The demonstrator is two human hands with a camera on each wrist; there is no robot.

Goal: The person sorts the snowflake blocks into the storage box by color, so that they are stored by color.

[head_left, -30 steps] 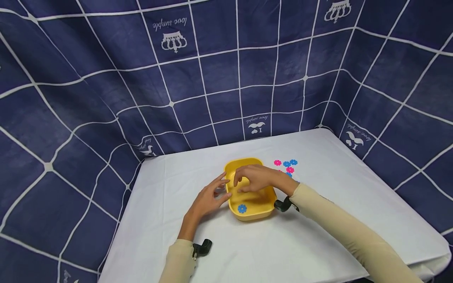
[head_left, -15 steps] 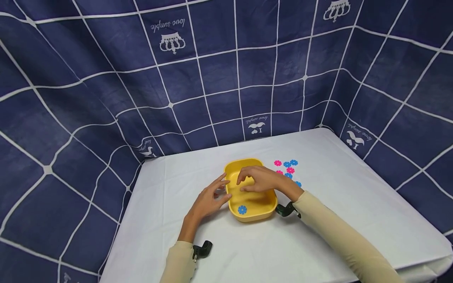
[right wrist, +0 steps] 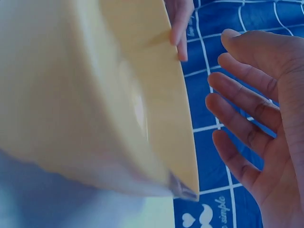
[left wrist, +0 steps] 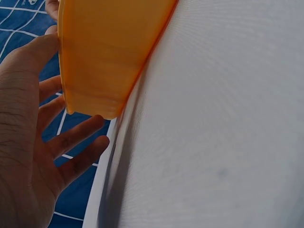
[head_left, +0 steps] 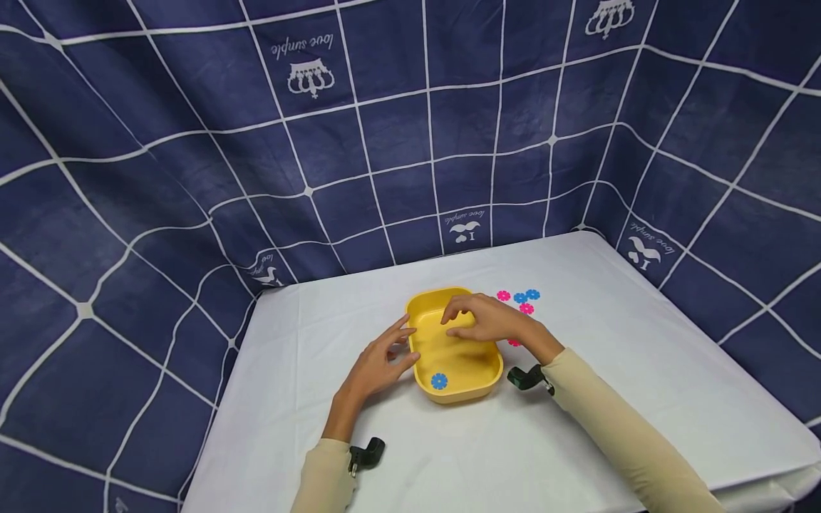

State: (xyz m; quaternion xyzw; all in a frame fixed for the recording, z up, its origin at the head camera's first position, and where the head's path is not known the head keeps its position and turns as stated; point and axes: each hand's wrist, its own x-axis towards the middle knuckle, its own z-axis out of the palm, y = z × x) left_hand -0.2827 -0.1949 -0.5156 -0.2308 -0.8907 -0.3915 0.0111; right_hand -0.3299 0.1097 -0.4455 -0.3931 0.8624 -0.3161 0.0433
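A yellow plastic tub stands on the white-covered table, with one blue flower-shaped disc lying inside at its near end. At the tub's left rim is my left hand, thumb and fingertips against the edge and fingers spread; the left wrist view shows them along the tub's wall. My right hand hovers over the tub's right side, fingers loosely bent and thumb apart. Nothing lies between those fingers in the right wrist view, where the tub's side is close by.
Right of the tub lie several flower discs, among them a pink disc and a blue disc. The right hand and forearm partly cover this group. A dark blue checked curtain surrounds the white table.
My right hand has drawn back a little to the right over the tub, now hiding some of the discs beyond it. My left hand stays at the rim.
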